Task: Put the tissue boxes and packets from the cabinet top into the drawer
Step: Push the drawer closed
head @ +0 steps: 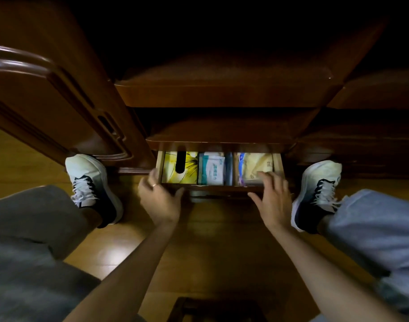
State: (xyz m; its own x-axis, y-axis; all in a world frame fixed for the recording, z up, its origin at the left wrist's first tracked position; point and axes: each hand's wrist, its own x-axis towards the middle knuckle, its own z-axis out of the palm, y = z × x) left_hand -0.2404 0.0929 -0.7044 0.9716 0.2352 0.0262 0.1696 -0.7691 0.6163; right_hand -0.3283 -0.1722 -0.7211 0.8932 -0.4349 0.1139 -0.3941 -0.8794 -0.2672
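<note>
Drawer (218, 188) holds yellow tissue box (189, 168); packet (212, 169) print unreadable.

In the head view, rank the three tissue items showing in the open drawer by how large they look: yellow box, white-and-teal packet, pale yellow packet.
1. Pale yellow packet, partly covered by the right hand
2. Yellow box, close to it, so the order is unsure
3. White-and-teal packet, clearly narrowest

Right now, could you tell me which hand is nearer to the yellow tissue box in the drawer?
Left. The left hand grips the drawer corner beside the yellow tissue box; the right hand is at the drawer's far end, over the pale yellow packet.
</note>
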